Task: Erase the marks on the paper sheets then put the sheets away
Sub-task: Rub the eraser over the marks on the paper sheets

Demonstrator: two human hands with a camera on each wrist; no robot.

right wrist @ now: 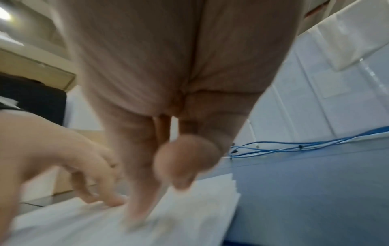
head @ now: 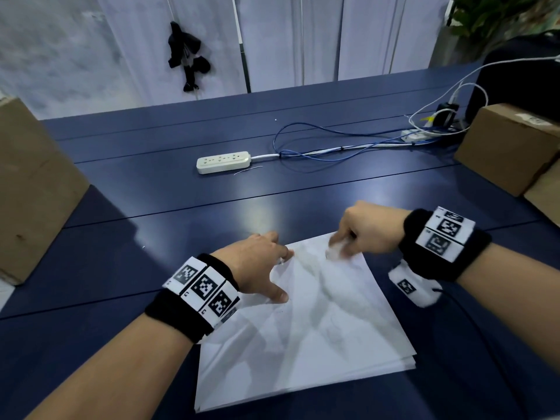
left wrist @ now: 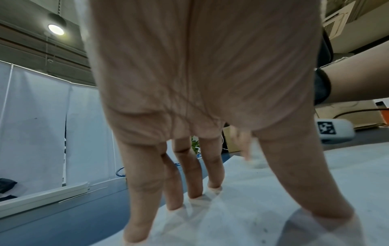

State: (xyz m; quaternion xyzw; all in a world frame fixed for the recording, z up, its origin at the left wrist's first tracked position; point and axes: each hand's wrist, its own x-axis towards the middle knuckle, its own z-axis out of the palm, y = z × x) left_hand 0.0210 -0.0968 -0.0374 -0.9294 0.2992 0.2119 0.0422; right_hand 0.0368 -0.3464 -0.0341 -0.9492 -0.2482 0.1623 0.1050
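At the far left of the head view one brown cardboard box (head: 33,189) stands on the blue table (head: 151,189). Right of it, the left hand (head: 257,262) rests spread on the stack of paper sheets (head: 303,334), its straight fingers (left wrist: 193,174) and thumb pressing down on the top sheet near the stack's left edge. The stack lies on the near part of the table, in front of the person; several sheet edges show at its near right corner, though their exact count cannot be read. Faint grey marks show on the top sheet. Beyond the stack one white power strip (head: 223,161) lies on the table, with blue and white cables (head: 333,147) running off to the right. The right hand (head: 363,234) is over the far right corner of the stack, fingers curled and pinching one small white eraser (head: 335,250), blurred, against the paper. At the right edge two more cardboard boxes (head: 512,147) sit side by side.
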